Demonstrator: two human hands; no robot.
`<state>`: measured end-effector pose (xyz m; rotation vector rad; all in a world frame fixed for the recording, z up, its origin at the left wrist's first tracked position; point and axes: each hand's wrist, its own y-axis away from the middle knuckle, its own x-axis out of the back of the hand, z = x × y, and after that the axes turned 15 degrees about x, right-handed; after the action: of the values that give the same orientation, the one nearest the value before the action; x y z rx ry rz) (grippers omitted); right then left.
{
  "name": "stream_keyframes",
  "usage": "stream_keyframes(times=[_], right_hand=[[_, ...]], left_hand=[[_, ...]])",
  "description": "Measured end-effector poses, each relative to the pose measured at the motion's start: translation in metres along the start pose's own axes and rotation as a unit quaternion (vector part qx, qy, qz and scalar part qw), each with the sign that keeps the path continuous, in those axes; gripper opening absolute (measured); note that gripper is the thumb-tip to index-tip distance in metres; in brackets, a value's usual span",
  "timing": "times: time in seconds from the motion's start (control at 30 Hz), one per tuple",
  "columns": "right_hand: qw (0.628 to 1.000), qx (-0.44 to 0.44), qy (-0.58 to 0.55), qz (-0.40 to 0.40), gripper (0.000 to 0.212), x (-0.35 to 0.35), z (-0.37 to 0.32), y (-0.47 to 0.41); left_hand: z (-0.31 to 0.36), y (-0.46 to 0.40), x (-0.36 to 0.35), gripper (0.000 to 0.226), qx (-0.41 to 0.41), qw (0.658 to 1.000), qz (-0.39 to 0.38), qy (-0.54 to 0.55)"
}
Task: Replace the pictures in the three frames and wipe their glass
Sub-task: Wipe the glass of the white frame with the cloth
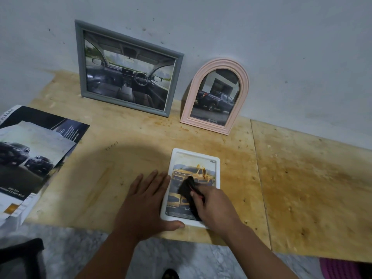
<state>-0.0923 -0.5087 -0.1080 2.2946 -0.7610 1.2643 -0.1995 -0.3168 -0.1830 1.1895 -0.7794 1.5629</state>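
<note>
A white frame (pixel 209 158) with a yellow truck picture lies flat on the plywood board (pixel 302 188), near its front edge. My right hand (pixel 217 210) grips a black cloth (pixel 186 190) and presses it onto the frame's glass. My left hand (pixel 145 202) lies flat on the board with straight fingers, its side and thumb against the frame's left and bottom edge. A grey frame (pixel 128 71) with a car-interior picture and a pink arched frame (pixel 216 97) with a dark pickup picture lean upright against the wall.
Loose car brochure pages (pixel 30 156) are piled at the left of the board. A dark object (pixel 20 256) sits at the bottom left on the marble floor (pixel 80 248). Something pink (pixel 340 268) shows at the bottom right.
</note>
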Motion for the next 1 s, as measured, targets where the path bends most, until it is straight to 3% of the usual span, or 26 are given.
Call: stream_keyframes(times=[0.07, 0.2, 0.27, 0.33, 0.4, 0.47, 0.7, 0.8, 0.93, 1.0], right_hand=[[0.999, -0.001, -0.018, -0.037, 0.025, 0.002, -0.007, 0.011], [0.975, -0.028, -0.116, -0.188, 0.025, 0.022, -0.014, 0.014], [0.970, -0.037, -0.165, -0.174, 0.023, 0.034, -0.008, -0.001], [0.979, -0.057, -0.177, -0.088, 0.021, 0.043, 0.002, -0.024], [0.987, -0.071, -0.145, 0.011, 0.025, 0.048, 0.010, -0.047], [0.993, -0.060, -0.089, 0.045, 0.026, 0.042, 0.012, -0.061], [0.995, 0.040, 0.075, -0.045, 0.030, -0.003, -0.011, -0.030], [0.994, 0.054, 0.033, -0.083, 0.030, 0.003, -0.016, -0.010], [0.968, -0.003, -0.121, -0.220, 0.022, 0.026, -0.011, -0.001], [0.965, -0.037, -0.176, -0.192, 0.022, 0.036, -0.002, -0.005]], left_hand=[[0.000, 0.000, 0.000, 0.129, -0.001, 1.000, 0.000, 0.002], [0.001, 0.000, -0.001, 0.129, -0.006, 1.000, 0.007, 0.010], [0.000, 0.000, -0.001, 0.129, -0.006, 1.000, 0.006, 0.006], [-0.001, 0.000, 0.000, 0.129, -0.006, 1.000, 0.003, 0.002], [-0.001, -0.001, 0.000, 0.129, -0.006, 1.000, 0.003, 0.002], [-0.001, -0.001, -0.001, 0.130, -0.005, 1.000, 0.001, 0.002], [-0.001, -0.001, -0.003, 0.129, -0.005, 1.000, 0.007, 0.004], [-0.001, -0.001, -0.003, 0.127, -0.012, 1.000, 0.016, 0.012], [0.000, 0.000, -0.002, 0.129, -0.008, 1.000, 0.016, 0.019], [0.000, 0.001, -0.001, 0.130, -0.006, 1.000, 0.013, 0.018]])
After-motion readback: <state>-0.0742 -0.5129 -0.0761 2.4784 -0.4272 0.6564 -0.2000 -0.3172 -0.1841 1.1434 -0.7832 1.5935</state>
